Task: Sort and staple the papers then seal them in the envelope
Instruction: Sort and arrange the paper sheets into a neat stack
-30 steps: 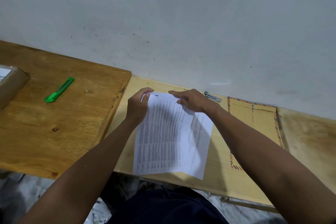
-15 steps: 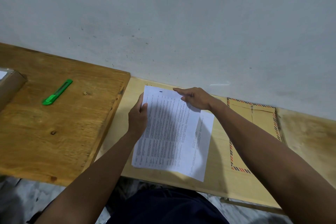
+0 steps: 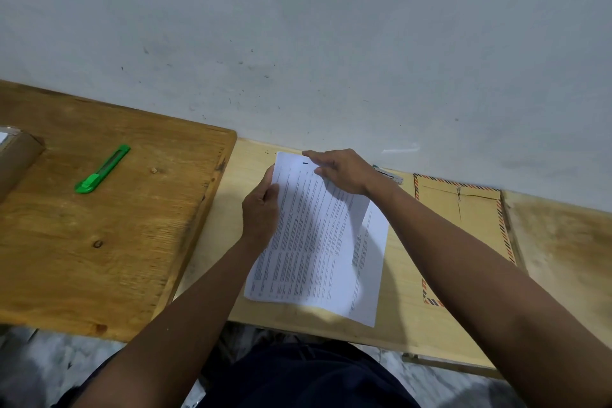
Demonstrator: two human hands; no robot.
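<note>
Holding white printed paper sheets on pale wooden table, you use both hands. Your left hand grips left edge of sheets, thumb on top. Your right hand lies flat on top right corner, fingers spread, gripping nothing. Brown envelope with striped border lies flat to right, partly under your arm. Small stapler sits by wall, behind right hand. Green plastic cutter lies well apart on darker wooden board.
</note>
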